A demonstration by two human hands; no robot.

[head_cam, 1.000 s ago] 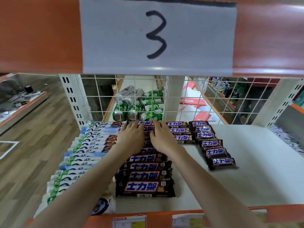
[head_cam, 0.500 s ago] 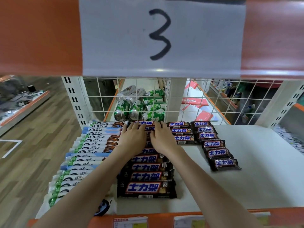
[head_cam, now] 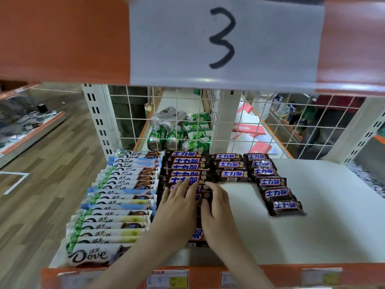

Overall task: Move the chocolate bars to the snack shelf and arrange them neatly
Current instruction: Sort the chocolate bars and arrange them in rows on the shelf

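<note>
Snack shelf (head_cam: 312, 236) mostly stocked. Left hand (head_cam: 177, 207) & right hand (head_cam: 216, 213), fingers spread flat (nothing pinched), pressing mid column of chocolate bars (head_cam: 187, 170); rt columns ragged, need straightening.

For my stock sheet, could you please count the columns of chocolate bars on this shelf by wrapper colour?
White-wrapped columns: 1
Brown-wrapped columns: 3
Total: 4
</note>
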